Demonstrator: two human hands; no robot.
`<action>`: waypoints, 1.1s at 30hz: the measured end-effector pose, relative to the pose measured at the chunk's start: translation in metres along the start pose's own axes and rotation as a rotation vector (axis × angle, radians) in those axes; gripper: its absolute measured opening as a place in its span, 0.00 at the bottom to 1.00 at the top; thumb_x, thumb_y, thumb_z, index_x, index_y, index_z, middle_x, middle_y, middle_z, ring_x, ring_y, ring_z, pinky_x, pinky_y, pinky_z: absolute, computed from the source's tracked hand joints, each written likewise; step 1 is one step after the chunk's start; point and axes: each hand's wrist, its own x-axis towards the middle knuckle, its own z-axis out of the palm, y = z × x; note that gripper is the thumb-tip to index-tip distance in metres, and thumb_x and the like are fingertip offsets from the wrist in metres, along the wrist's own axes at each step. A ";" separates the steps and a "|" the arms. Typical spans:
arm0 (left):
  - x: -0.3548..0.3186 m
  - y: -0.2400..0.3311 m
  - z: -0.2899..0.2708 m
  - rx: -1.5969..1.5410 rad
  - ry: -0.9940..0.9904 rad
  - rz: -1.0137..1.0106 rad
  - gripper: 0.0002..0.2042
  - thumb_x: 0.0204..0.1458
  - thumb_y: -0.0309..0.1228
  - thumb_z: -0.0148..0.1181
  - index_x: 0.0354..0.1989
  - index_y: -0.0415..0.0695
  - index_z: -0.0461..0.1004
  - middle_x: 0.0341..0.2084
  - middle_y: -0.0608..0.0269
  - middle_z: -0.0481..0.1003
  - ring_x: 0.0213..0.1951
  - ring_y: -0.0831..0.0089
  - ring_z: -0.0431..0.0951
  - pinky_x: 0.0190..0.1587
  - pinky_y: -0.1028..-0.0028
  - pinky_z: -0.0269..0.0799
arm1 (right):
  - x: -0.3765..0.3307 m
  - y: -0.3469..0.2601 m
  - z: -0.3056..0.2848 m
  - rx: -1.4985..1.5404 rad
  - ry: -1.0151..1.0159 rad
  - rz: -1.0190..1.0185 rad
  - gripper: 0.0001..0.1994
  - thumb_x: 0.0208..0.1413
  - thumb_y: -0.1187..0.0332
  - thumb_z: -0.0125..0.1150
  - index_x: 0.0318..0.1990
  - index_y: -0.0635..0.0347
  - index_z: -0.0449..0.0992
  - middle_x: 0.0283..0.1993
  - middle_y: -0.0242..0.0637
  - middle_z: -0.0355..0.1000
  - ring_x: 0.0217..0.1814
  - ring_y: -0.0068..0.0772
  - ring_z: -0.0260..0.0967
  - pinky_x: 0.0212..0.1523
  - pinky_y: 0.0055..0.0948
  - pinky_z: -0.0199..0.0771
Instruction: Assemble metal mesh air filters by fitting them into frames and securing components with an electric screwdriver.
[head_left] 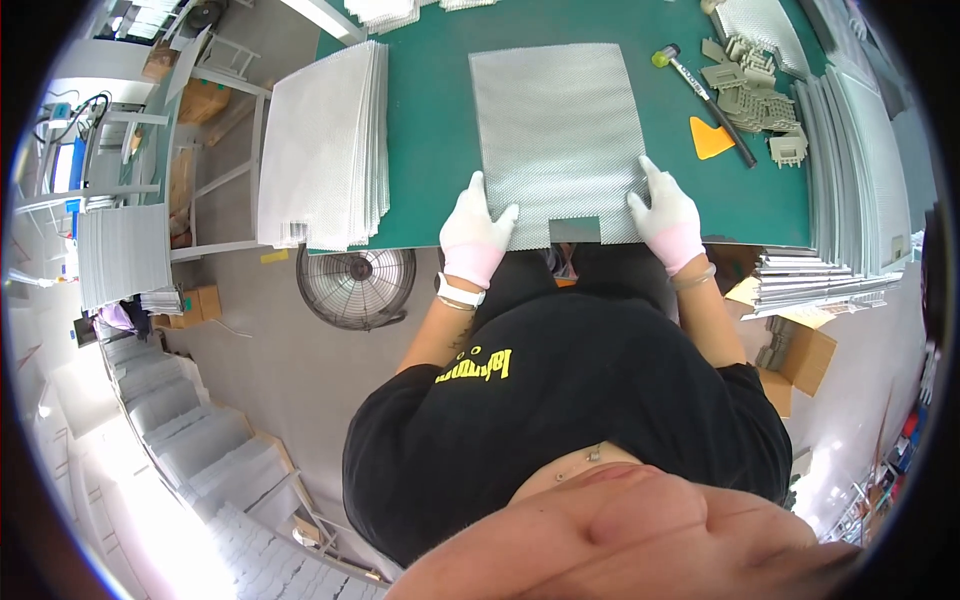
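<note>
A silvery, finely patterned mesh sheet [560, 130] lies in front of me on the green tabletop, with a rectangular notch in its near edge. My left hand [478, 232], in a white glove with a pink cuff, grips the sheet's near left corner, thumb on top. On the opposite side my right hand [666, 218], gloved alike, holds the near right edge, its thumb over the surface. The undersides of the fingers are hidden.
A stack of similar sheets [322, 150] stands left on the table [425, 150]. To the right lie a hammer [712, 105], a yellow scraper-like piece [710, 139] and piled grey plastic parts [750, 95]. More stacked sheets [850, 170] line the right edge; a fan [357, 285] is below.
</note>
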 end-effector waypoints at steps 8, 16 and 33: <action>0.027 -0.025 -0.008 0.192 -0.105 0.311 0.30 0.51 0.48 0.62 0.63 0.52 0.70 0.68 0.53 0.61 0.69 0.45 0.55 0.71 0.47 0.42 | 0.113 0.020 -0.069 -0.004 0.187 -0.199 0.19 0.57 0.55 0.60 0.52 0.53 0.78 0.49 0.49 0.75 0.53 0.52 0.73 0.54 0.42 0.73; 0.048 0.005 -0.021 0.178 0.055 0.369 0.35 0.48 0.50 0.64 0.65 0.49 0.67 0.70 0.39 0.51 0.69 0.37 0.50 0.71 0.44 0.39 | 0.347 0.058 -0.168 -0.286 0.453 0.060 0.28 0.55 0.47 0.60 0.51 0.65 0.74 0.44 0.52 0.79 0.48 0.55 0.77 0.51 0.48 0.75; 0.061 0.018 -0.029 -0.418 0.236 0.398 0.29 0.51 0.34 0.65 0.62 0.36 0.66 0.67 0.38 0.56 0.69 0.45 0.57 0.69 0.56 0.53 | 0.295 0.039 -0.185 -3.078 0.728 0.949 0.21 0.56 0.70 0.62 0.57 0.59 0.72 0.48 0.52 0.77 0.52 0.45 0.75 0.50 0.41 0.76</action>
